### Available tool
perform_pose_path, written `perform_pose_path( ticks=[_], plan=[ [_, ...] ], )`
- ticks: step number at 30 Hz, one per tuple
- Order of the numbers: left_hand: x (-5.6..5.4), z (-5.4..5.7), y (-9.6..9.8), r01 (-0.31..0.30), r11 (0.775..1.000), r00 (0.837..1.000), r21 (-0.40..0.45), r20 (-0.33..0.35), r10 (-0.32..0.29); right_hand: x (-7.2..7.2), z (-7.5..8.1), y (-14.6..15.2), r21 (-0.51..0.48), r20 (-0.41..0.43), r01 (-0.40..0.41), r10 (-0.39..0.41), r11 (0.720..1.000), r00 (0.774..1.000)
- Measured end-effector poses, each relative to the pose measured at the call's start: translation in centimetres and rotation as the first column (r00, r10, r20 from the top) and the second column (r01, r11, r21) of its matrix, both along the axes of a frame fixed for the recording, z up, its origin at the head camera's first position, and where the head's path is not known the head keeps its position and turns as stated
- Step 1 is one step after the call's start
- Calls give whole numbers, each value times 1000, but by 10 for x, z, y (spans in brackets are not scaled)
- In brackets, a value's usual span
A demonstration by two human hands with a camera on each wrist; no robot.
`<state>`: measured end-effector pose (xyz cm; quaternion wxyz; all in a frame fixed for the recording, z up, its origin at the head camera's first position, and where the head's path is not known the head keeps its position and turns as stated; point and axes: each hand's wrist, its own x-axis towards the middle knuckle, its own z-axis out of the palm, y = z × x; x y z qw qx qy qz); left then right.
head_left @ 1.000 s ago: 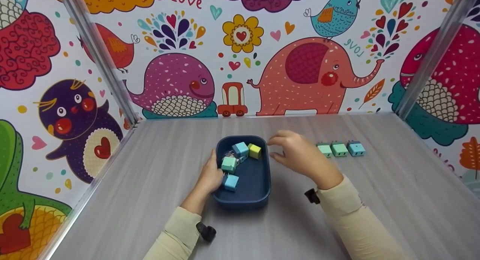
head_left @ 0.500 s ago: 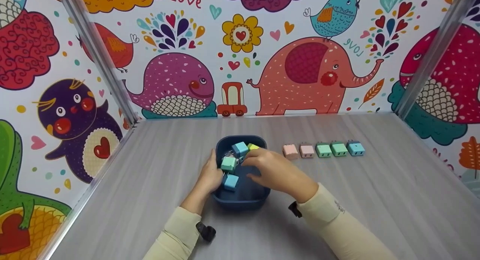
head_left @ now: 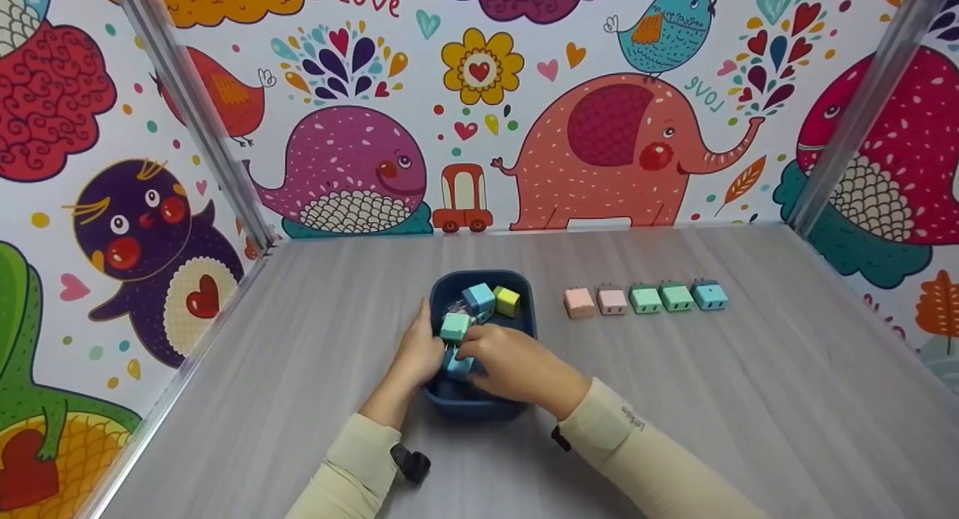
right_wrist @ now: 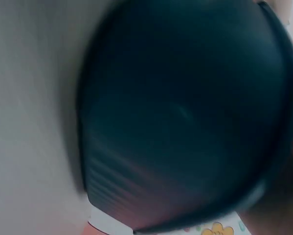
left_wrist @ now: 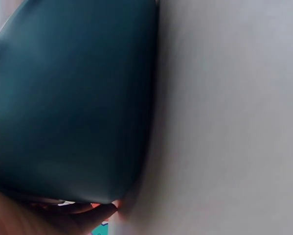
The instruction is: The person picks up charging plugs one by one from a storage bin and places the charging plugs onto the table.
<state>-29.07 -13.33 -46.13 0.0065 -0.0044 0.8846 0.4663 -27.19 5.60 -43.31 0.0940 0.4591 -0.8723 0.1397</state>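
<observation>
A dark blue plastic box (head_left: 479, 409) stands on the table, with my left hand (head_left: 416, 352) gripping its left wall. The left wrist view shows the same box (left_wrist: 73, 103) from close by, with fingers along its side. Inside the box my right hand (head_left: 517, 363) pinches a blue USB charger plug (head_left: 457, 363) near the left wall; the fingers partly cover it. Just beyond lie a mint green charger (head_left: 455, 326), another blue charger (head_left: 478, 298) and a yellow one (head_left: 507, 301). The box wall (right_wrist: 180, 117) hides the right fingertips in the right wrist view.
Right of the box runs a row of chargers: an orange-pink one (head_left: 578, 303), a pale pink one (head_left: 612, 301), a green one (head_left: 645, 299), another green one (head_left: 676, 296) and a blue one (head_left: 709, 295). Patterned wall panels (head_left: 479, 129) border the table (head_left: 359, 279).
My right hand has moved left from beside the row into the box and down to the near blue charger. The pink chargers came into sight as it left. My left hand stays put.
</observation>
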Motion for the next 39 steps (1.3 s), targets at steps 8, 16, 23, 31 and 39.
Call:
perform_pose_path(
  ticks=[8, 16, 23, 31, 39],
  plan=[
    [2, 0, -1, 12, 1000, 999, -13, -42, -13, -4, -5, -14, -61, -4, 63, -64, 996, 998],
    [1, 0, -1, 10, 1000, 999, 7, -32, -9, -5, -10, -24, -50, 4, 106, -106, 993, 994],
    [0, 0, -1, -3, 1000, 1000, 11, -24, 3, -5, -14, -26, -36, 20, 104, -103, 994, 994],
    [2, 2, -1, -6, 1000, 999, -3, -36, 6, -4, -11, -18, -44, 47, 92, -90, 995, 995],
    [3, 1, 2, -10, 1000, 999, 4, -45, 10, 0, -1, -4, 10, 116, 140, -140, 990, 983]
  ],
)
